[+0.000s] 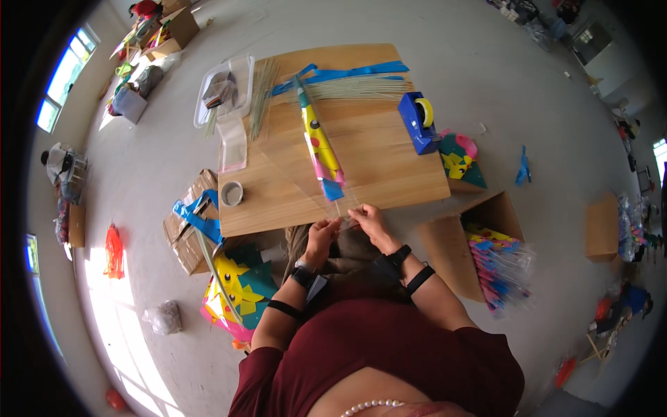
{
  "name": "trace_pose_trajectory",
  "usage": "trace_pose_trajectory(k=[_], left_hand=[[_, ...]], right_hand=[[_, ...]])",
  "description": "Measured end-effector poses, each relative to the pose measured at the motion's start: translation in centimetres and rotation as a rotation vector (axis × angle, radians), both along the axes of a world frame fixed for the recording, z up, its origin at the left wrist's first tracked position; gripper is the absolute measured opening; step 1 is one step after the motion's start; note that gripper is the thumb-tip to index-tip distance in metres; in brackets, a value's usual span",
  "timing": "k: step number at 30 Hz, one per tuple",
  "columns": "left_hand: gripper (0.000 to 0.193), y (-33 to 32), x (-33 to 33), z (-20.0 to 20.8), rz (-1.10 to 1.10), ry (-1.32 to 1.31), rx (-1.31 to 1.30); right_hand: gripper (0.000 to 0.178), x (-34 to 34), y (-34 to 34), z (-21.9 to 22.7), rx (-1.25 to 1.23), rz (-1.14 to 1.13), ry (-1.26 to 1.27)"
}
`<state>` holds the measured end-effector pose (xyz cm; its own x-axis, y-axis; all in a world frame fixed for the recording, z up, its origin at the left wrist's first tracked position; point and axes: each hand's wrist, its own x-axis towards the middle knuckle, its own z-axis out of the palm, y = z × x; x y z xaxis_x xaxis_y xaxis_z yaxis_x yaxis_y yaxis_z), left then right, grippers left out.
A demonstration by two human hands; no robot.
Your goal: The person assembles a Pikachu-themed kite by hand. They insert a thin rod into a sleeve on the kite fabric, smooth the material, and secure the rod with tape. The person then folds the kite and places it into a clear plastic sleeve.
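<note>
A rolled printed sheet point(319, 142) in yellow, pink and green, with a blue piece at its near end, lies lengthwise on the wooden table point(389, 163). Clear plastic, apparently a thin bag point(352, 197), shows around its near end. At the table's near edge, my left hand point(321, 240) and my right hand point(372, 226) are close together, fingers pinched on the mouth of this clear bag. A thin pale stick end point(338, 207) pokes from the roll toward my fingers.
A blue tape dispenser point(418, 125) stands at the table's right edge. Thin sticks point(361, 89) and blue strips point(368, 69) lie at the back, beside a clear plastic bin point(243, 76). A tape roll point(232, 194) sits front left. An open carton point(451, 250) at right holds bagged rolls point(497, 267).
</note>
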<state>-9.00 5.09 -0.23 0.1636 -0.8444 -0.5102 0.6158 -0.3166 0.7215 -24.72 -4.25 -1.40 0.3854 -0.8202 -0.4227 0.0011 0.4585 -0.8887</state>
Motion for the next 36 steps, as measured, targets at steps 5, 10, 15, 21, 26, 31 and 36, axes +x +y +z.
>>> trace_pose_trajectory(k=[5,10,15,21,26,31,36], left_hand=[[0.016,0.5,0.2,0.7,-0.087,-0.058,0.020],[0.018,1.1,0.3,1.0,-0.178,-0.025,-0.002],[0.028,-0.1,0.7,3.8,-0.176,0.139,0.033],[0.024,-4.8,0.9,5.3,-0.065,0.256,-0.181],[0.018,-7.2,-0.6,6.8,-0.092,0.212,-0.308],[0.014,-7.1,-6.9,13.3,-0.161,0.114,-0.292],[0.022,-6.5,-12.7,16.6,-0.531,0.006,-0.395]], right_hand=[[0.022,-0.9,0.5,0.0,-0.030,-0.001,0.049],[0.029,-2.4,1.3,0.5,0.043,0.026,0.021],[0.032,-4.6,1.6,4.8,-0.039,0.164,0.005],[0.036,-8.2,2.3,9.1,-0.190,0.390,-0.060],[0.044,-12.1,4.0,9.4,-0.071,0.078,-0.279],[0.037,-10.2,7.4,9.4,-0.241,-0.101,-0.359],[0.044,-11.0,6.8,13.0,-0.229,-0.501,-0.448]])
